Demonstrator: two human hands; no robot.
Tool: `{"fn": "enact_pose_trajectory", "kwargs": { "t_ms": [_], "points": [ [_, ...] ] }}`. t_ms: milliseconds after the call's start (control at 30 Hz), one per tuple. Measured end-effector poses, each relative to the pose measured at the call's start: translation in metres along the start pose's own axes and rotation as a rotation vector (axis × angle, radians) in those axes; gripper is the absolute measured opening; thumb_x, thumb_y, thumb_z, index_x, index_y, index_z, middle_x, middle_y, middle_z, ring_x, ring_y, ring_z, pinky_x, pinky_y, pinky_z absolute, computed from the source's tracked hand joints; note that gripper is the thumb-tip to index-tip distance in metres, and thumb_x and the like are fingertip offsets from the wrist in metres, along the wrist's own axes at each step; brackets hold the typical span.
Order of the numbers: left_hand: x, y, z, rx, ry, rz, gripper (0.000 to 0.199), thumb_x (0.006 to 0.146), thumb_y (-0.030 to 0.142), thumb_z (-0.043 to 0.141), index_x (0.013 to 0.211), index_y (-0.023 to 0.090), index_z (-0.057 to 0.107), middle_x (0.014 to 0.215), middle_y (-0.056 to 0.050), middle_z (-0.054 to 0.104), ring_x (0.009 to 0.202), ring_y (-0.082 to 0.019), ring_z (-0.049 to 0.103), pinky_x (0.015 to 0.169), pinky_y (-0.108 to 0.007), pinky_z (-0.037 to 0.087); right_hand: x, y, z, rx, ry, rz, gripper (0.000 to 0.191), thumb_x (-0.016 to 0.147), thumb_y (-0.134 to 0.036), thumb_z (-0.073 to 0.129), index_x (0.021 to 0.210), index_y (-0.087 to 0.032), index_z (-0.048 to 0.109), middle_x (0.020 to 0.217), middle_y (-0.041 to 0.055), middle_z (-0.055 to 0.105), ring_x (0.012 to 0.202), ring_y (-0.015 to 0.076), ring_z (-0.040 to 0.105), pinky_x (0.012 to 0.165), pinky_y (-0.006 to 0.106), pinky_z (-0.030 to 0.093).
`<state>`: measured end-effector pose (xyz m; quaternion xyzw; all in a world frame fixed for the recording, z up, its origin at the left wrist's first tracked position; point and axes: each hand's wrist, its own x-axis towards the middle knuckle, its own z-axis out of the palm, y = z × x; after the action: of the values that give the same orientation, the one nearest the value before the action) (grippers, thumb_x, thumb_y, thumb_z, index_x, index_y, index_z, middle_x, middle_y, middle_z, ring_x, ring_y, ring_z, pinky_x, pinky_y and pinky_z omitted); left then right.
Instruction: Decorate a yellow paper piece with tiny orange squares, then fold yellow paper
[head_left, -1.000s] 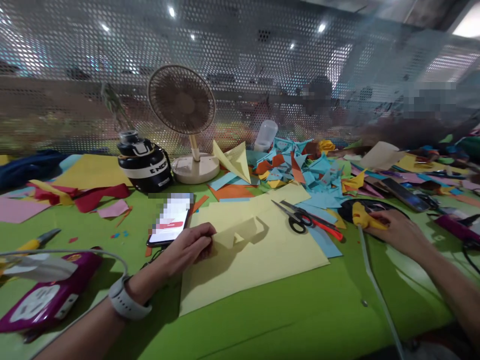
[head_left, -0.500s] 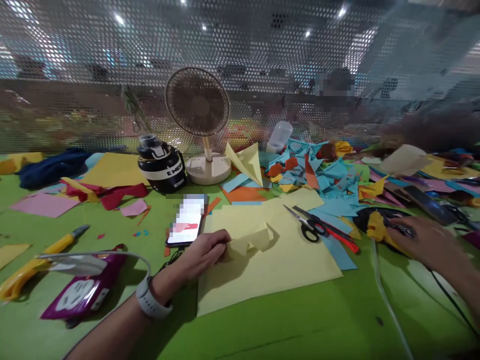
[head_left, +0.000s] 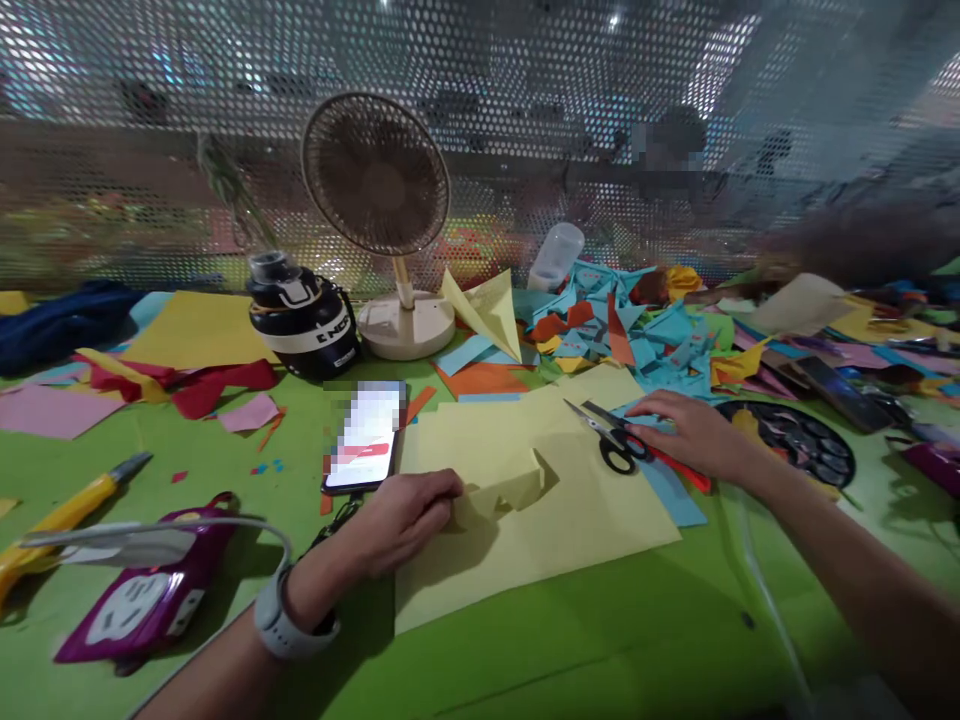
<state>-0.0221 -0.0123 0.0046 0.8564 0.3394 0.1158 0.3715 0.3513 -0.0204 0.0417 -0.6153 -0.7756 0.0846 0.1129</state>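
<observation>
Now, in the head view, the left hand [head_left: 411, 515] pinches a folded yellow paper strip [head_left: 517, 492] that sticks out to its right. The right hand [head_left: 697, 437] is at the black-handled scissors [head_left: 616, 457], but I cannot tell if its fingers grip them. A phone [head_left: 369, 442] lies just past the left hand.

Green tabletop [head_left: 562, 640] is being crossed toward its near side by a thin dark line [head_left: 536, 685]. Far side is being closed off by an upright grey panel [head_left: 510, 110], pierced all over with small round holes. Through these, a brownish horizontal band [head_left: 60, 160] and blurred yellow-red patches [head_left: 478, 240] are being glimpsed. High up, small white lights [head_left: 614, 20] are being seen
</observation>
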Motion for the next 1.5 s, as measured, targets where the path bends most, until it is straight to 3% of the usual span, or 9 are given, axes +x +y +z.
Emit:
{"fn": "enact_pose_trajectory", "kwargs": {
  "t_ms": [267,400,567,733,933,1067,1267,1433,1500],
  "points": [
    [-0.003,0.012,0.003,0.033,-0.096,0.168,0.017,0.084,0.013,0.039,0.082,0.018,0.055,0.069,0.000,0.056,0.061,-0.015,0.049,0.058,-0.025,0.035,0.052,-0.044,0.023,0.046,-0.188,-0.188,0.030,0.083,-0.032,0.053,0.107,-0.018,0.064,0.111,0.0131,0.064,0.103,0.0277,0.058,0.087,0.038,0.043],
    [-0.001,0.013,0.001,0.024,-0.064,0.145,0.016,0.083,0.012,0.040,0.081,0.019,0.055,0.070,-0.001,0.058,0.061,-0.015,0.050,0.057,-0.024,0.035,0.103,-0.076,0.040,0.063,-0.247,-0.293,0.022,0.080,-0.025,0.059,0.098,-0.015,0.066,0.102,0.0123,0.066,0.097,0.0269,0.060,0.083,0.035,0.044],
    [0.001,0.004,0.000,0.039,0.041,0.064,0.021,0.083,0.012,0.038,0.085,0.018,0.058,0.073,-0.003,0.061,0.062,-0.016,0.054,0.059,-0.024,0.038,0.172,-0.119,0.071,0.126,-0.265,-0.374,0.019,0.081,-0.024,0.062,0.098,-0.015,0.065,0.097,0.0080,0.067,0.088,0.0197,0.061,0.074,0.026,0.044],
    [0.003,-0.003,0.002,0.060,0.146,-0.028,0.026,0.083,0.012,0.038,0.097,0.017,0.059,0.077,-0.005,0.066,0.063,-0.017,0.058,0.060,-0.026,0.041,0.205,-0.158,0.098,0.138,-0.258,-0.418,0.025,0.076,-0.026,0.071,0.098,-0.018,0.063,0.098,0.0066,0.063,0.091,0.0201,0.058,0.074,0.027,0.042],
    [0.005,-0.007,0.007,0.165,0.199,-0.071,0.029,0.083,0.015,0.040,0.104,0.018,0.059,0.073,-0.005,0.068,0.057,-0.018,0.059,0.054,-0.026,0.040,0.211,-0.157,0.105,0.157,-0.326,-0.383,0.016,0.079,-0.030,0.067,0.075,-0.016,0.060,0.080,0.0007,0.061,0.072,0.0148,0.056,0.066,0.029,0.044],
    [0.005,-0.005,0.006,0.178,0.240,-0.069,0.028,0.083,0.017,0.041,0.103,0.017,0.060,0.069,-0.006,0.067,0.057,-0.019,0.060,0.055,-0.028,0.041,0.205,-0.139,0.098,0.264,-0.287,-0.291,0.018,0.066,-0.024,0.072,0.064,-0.019,0.055,0.065,-0.0020,0.060,0.063,0.0148,0.054,0.056,0.024,0.037],
    [0.004,-0.001,0.006,0.082,0.428,-0.088,0.024,0.086,0.019,0.042,0.101,0.017,0.060,0.068,-0.003,0.065,0.057,-0.016,0.057,0.054,-0.026,0.037,0.177,-0.111,0.071,0.505,-0.156,-0.094,0.024,0.063,-0.038,0.070,0.062,-0.020,0.055,0.054,-0.0032,0.059,0.052,0.0141,0.054,0.049,0.025,0.038],
    [0.006,-0.001,0.009,-0.013,0.466,-0.080,0.021,0.088,0.023,0.043,0.100,0.017,0.060,0.067,-0.002,0.063,0.058,-0.014,0.055,0.055,-0.026,0.037,0.156,-0.096,0.048,0.720,0.062,0.091,0.034,0.056,-0.048,0.074,0.063,-0.022,0.054,0.054,-0.0026,0.058,0.054,0.0153,0.057,0.050,0.026,0.042],
    [0.005,0.000,0.010,-0.052,0.482,-0.084,0.021,0.089,0.024,0.043,0.099,0.017,0.060,0.065,-0.001,0.061,0.057,-0.013,0.052,0.054,-0.025,0.036,0.146,-0.099,0.044,0.832,0.089,0.166,0.035,0.058,-0.050,0.073,0.066,-0.023,0.053,0.055,-0.0019,0.059,0.053,0.0155,0.059,0.049,0.027,0.044]
  ]
}}
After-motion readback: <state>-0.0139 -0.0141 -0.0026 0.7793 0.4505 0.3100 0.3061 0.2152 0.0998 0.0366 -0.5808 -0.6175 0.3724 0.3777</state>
